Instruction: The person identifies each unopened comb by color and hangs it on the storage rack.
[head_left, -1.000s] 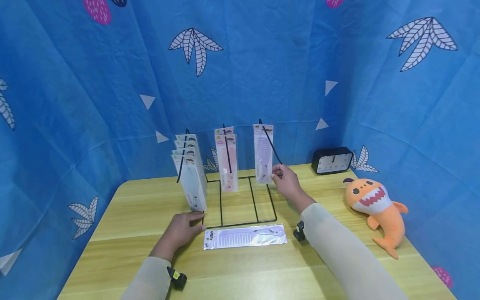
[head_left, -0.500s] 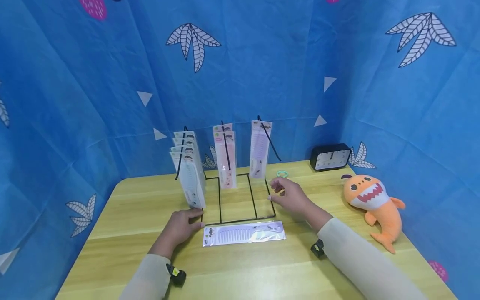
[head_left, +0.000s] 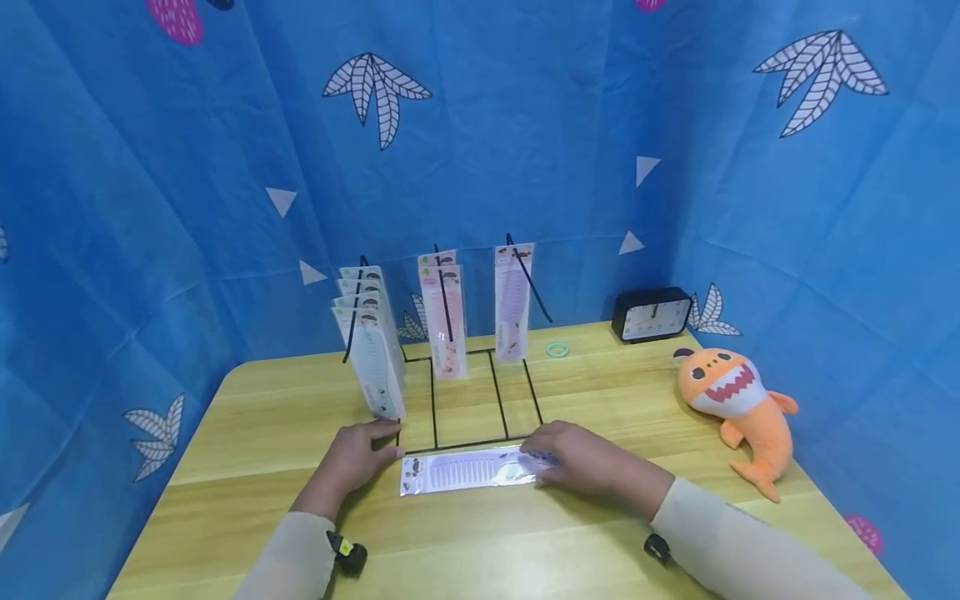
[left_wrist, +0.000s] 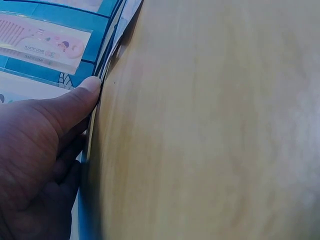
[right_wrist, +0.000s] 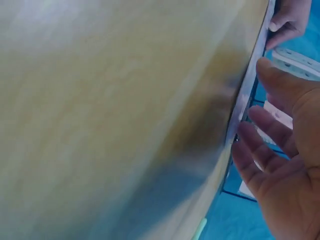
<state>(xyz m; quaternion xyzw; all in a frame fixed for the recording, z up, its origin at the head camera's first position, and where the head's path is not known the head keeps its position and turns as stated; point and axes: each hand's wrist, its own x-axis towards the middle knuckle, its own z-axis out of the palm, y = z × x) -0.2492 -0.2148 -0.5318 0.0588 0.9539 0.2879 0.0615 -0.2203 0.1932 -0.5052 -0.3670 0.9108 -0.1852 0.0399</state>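
The packaged comb [head_left: 468, 472] lies flat on the desk [head_left: 247, 500] before the wire rack [head_left: 465, 408]; my right hand [head_left: 581, 460] rests relaxed on its end, my left hand [head_left: 356, 457] flat beside it.

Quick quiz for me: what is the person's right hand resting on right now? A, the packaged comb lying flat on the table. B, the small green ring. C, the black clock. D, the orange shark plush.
A: in the head view the right hand lies on the right end of the packaged comb lying flat in front of the wire rack.
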